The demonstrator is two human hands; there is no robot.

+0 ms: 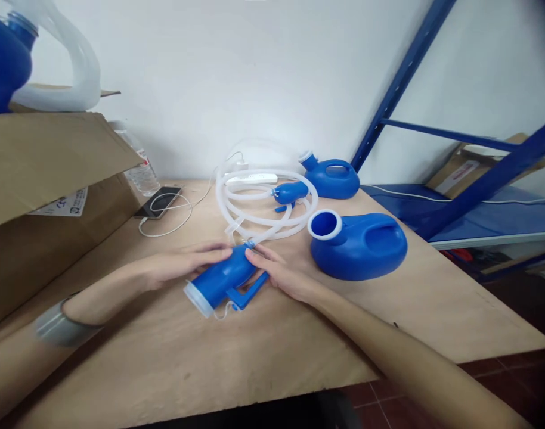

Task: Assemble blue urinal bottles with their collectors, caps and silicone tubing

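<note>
Between my two hands is a blue plastic urinal funnel point(225, 273) with a white cap on its wide end and a side handle. Its narrow neck points away from me and joins a clear tube. My left hand point(196, 262) grips its left side, thumb on top. My right hand point(272, 271) holds it by the neck and handle, with the fingers partly hidden underneath. Beyond them lies the coiled clear tube point(223, 202), with a second blue urinal funnel point(291, 192) inside the loops. To the right a blue urinal bottle point(359, 247) rests with its white-rimmed mouth uncovered.
Another blue urinal bottle point(333, 179) stands by the wall near a white power strip point(250, 179). On the left are a cardboard box point(53, 161), a water bottle point(141, 167) and a phone point(158, 202) on a white cable. A blue metal shelf point(398, 83) borders the table's right side.
</note>
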